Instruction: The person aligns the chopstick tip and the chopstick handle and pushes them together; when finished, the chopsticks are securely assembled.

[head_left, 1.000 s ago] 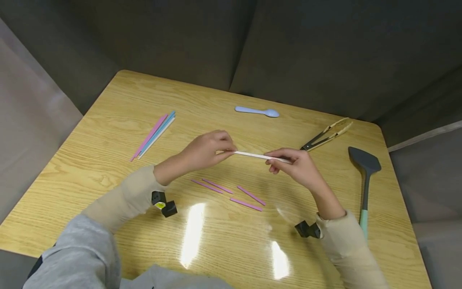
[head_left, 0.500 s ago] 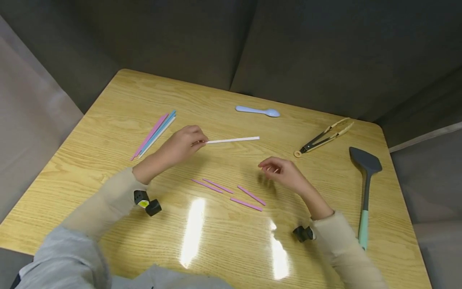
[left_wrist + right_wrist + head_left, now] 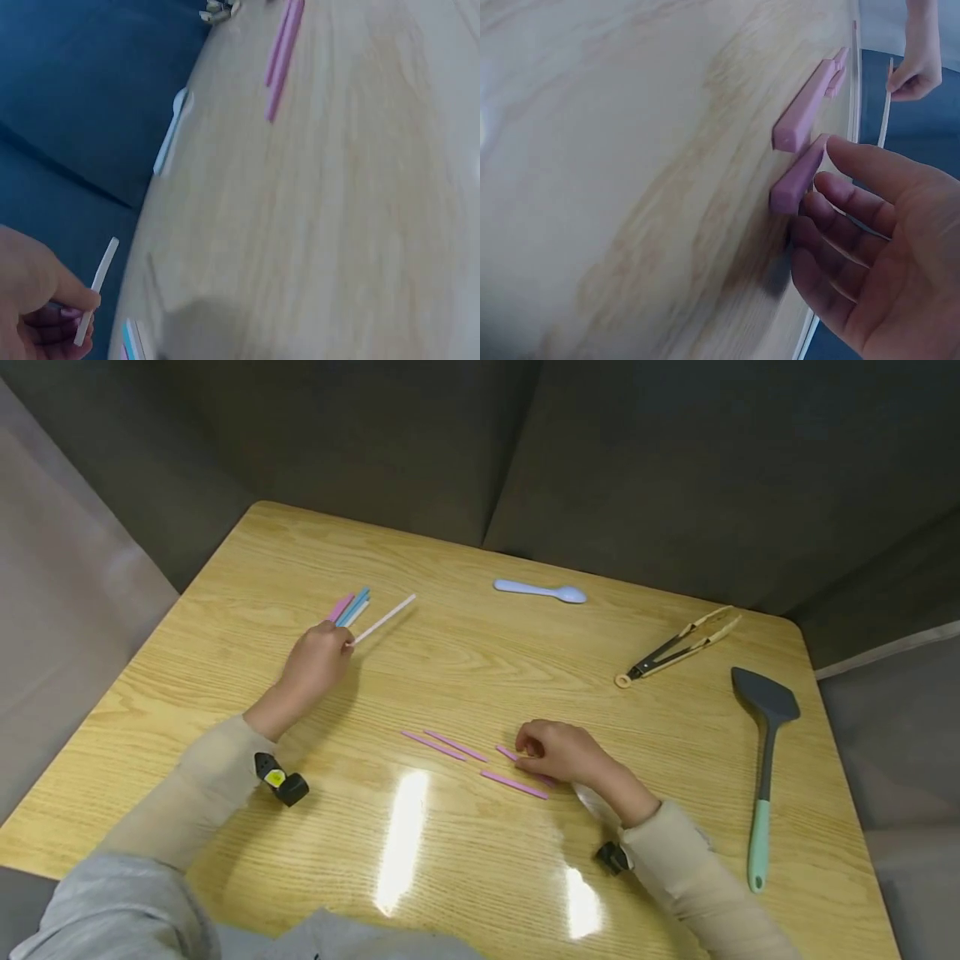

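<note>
My left hand (image 3: 311, 664) pinches a thin white stick (image 3: 384, 618) near one end, and the stick points away toward the back right. Beneath this hand lies a group of a pink stick (image 3: 341, 607), blue sticks (image 3: 353, 605) and a white stick (image 3: 357, 613), their near ends hidden by it. My right hand (image 3: 566, 752) is low over a short pink stick (image 3: 799, 180), fingers loosely bent, the thumb tip right at the stick's far end in the right wrist view. Beside it lies another pink stick (image 3: 514, 784); two more pink sticks (image 3: 432, 745) lie to the left.
A pale blue spoon (image 3: 540, 591) lies near the table's back edge. Tongs (image 3: 667, 652) with yellow tips rest at the back right. A dark spatula (image 3: 765, 710) with a mint handle lies along the right side. Dark curtains (image 3: 360, 452) stand behind the table (image 3: 225, 568).
My right hand let go of the white stick and moved down to the pink sticks. My left hand carried the white stick leftward, over the group of sticks at the left.
</note>
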### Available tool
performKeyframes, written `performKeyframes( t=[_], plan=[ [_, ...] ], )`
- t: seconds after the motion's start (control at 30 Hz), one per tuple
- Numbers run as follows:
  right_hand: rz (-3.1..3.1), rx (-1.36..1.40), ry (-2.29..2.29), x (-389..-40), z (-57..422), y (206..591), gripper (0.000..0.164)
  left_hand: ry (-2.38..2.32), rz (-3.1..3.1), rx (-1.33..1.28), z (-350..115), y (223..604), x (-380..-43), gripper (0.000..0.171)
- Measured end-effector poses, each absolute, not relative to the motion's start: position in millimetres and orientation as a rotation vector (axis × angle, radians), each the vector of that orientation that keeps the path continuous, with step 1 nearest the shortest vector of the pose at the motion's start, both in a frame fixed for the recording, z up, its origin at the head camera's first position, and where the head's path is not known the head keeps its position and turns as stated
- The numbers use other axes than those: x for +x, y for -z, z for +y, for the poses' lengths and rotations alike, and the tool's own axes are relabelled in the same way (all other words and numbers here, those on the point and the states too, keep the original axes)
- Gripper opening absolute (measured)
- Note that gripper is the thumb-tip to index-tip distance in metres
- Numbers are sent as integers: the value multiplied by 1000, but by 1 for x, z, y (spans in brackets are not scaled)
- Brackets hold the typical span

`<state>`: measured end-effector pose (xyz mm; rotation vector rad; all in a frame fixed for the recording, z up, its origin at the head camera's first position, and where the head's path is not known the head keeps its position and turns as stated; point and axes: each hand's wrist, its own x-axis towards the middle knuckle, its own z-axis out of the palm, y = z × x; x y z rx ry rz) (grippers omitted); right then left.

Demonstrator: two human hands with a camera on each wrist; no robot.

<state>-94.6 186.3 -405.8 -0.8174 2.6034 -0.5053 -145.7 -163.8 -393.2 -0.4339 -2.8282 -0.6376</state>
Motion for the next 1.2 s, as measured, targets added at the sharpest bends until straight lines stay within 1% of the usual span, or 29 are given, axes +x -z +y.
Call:
performKeyframes(
  t=[0.13,0.47,0.77,0.9,1.2],
  plan=[
    [2621,-832,470,-95,186,408,17,585,-2852,-342,-173,400,-145,12],
    [2661,-871,403,-93,186,410,13,625,-2886,-268,-187,412,-140,14],
    [2667,-845,571,-97,194,403,8,627,-2926,-208,-193,419,-137,6],
    [2629,-800,671,-99,197,397,7,611,-2926,-184,-195,421,-137,4],
    [2632,-651,777,-107,206,391,7,555,-3038,-135,-196,419,-141,8]
  ],
)
